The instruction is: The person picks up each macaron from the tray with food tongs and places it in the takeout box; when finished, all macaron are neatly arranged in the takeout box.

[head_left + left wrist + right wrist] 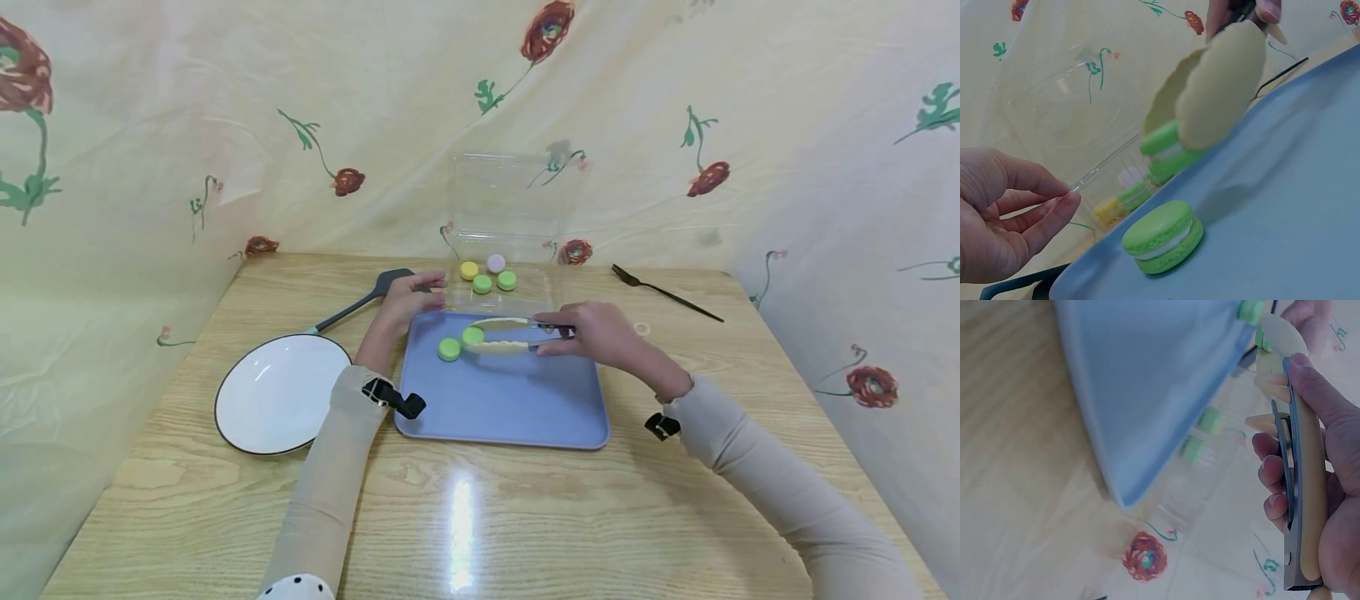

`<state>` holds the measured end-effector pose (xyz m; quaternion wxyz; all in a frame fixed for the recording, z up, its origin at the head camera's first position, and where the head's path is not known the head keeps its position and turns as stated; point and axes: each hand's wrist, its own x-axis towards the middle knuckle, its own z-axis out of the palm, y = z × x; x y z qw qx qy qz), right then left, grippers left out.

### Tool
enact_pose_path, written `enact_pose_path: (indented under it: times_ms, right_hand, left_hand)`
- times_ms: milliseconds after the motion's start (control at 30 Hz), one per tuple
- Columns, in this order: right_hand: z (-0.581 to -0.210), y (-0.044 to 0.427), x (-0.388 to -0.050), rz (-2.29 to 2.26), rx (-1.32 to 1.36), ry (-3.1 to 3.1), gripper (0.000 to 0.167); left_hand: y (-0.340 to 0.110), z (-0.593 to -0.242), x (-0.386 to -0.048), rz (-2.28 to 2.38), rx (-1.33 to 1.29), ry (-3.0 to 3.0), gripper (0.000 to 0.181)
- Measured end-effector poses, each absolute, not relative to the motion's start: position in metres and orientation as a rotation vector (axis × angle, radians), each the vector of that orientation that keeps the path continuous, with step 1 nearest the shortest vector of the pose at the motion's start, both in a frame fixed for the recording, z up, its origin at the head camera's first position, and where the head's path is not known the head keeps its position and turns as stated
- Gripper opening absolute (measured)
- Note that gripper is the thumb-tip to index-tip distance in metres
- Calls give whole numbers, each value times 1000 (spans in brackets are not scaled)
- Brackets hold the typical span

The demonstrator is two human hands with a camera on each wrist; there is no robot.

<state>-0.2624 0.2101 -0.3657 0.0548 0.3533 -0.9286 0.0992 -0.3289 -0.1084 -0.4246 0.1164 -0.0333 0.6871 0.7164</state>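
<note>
My right hand grips a pair of tongs with cream-coloured tips. Between those tips is a green macaron, over the blue tray; whether it touches the tray I cannot tell. A second green macaron lies on the tray close by. My left hand pinches the near left edge of a clear plastic box behind the tray. Inside the box, whose lid stands raised, are a yellow macaron, a lilac macaron and two green macarons.
On the left of the wooden table sits a white dish with a dark rim. A dark spatula lies behind it, near my left hand. At the back right is a black fork. Floral cloth hangs behind the table.
</note>
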Motion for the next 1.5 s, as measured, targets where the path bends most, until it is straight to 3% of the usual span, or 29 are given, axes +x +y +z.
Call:
enact_pose_path:
  times_ms: [833, 1500]
  right_hand:
    - [-313, 237, -303, 245, 854, -2672, 52]
    - [-329, 257, -341, 186, 593, -2996, 67]
  left_hand:
    - [-112, -424, -330, 2076, -101, 2022, 52]
    - [-110, -424, -328, 2083, -106, 2012, 51]
